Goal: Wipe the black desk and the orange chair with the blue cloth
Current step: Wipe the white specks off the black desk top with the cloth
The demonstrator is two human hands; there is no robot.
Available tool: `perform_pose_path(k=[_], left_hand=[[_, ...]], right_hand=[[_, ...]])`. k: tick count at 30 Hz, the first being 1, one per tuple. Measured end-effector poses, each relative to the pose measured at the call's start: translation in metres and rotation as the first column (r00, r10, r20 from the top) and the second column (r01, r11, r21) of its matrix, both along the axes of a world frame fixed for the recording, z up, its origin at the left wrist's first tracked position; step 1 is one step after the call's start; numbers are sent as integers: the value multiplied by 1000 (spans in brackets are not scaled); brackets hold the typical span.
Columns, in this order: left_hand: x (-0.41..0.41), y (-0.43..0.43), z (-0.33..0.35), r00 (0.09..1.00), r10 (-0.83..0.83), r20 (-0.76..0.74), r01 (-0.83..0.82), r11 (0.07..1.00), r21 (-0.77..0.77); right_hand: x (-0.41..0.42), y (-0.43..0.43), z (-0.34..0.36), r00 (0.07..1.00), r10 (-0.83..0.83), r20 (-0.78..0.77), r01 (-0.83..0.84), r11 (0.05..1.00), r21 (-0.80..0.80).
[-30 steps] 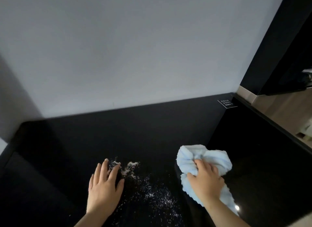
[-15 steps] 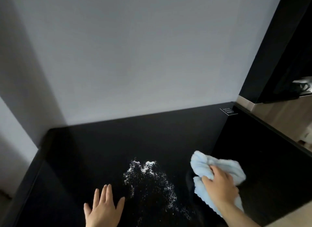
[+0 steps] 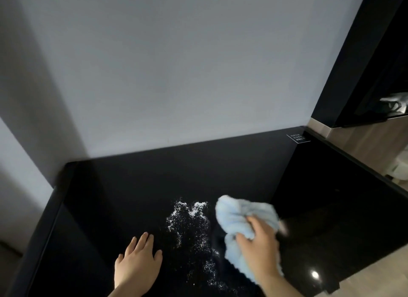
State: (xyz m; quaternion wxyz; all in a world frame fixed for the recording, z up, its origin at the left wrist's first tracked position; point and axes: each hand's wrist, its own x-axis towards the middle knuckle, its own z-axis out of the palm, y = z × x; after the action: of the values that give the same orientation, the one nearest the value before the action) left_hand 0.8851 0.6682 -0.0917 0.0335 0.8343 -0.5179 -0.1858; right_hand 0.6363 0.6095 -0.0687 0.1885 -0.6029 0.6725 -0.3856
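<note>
The left hand (image 3: 138, 263) is lying flat on the black desk (image 3: 132, 186), fingers straight, holding nothing. Just right of it, white powder (image 3: 189, 226) is lying scattered between the hands. Further right, the right hand (image 3: 260, 250) is gripping the bunched blue cloth (image 3: 234, 217), fingers curled into it; the cloth is bulging beyond the fingertips, touching the desk.

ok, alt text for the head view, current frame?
A person's right hand grips a bunched light blue cloth on a glossy black desk, just right of a scatter of white powder. The left hand rests flat on the desk left of the powder. A pale wall rises behind.
</note>
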Motion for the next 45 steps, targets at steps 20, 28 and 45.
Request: perform_pose_path(k=[20,28,45], left_hand=[[37,-46,2,994,68,82,-71,997,42],[39,-69,-12,983,184,-16,-178,965,191],[67,-81,10,998,3,-68,10,979,203]], right_hand=[[-67,-92,-3,868,-49,-494,230,922,312],[11,-96,-17,772,177,-611,66,933,354],[38,-199,-11,842,263,-472,37,843,536]])
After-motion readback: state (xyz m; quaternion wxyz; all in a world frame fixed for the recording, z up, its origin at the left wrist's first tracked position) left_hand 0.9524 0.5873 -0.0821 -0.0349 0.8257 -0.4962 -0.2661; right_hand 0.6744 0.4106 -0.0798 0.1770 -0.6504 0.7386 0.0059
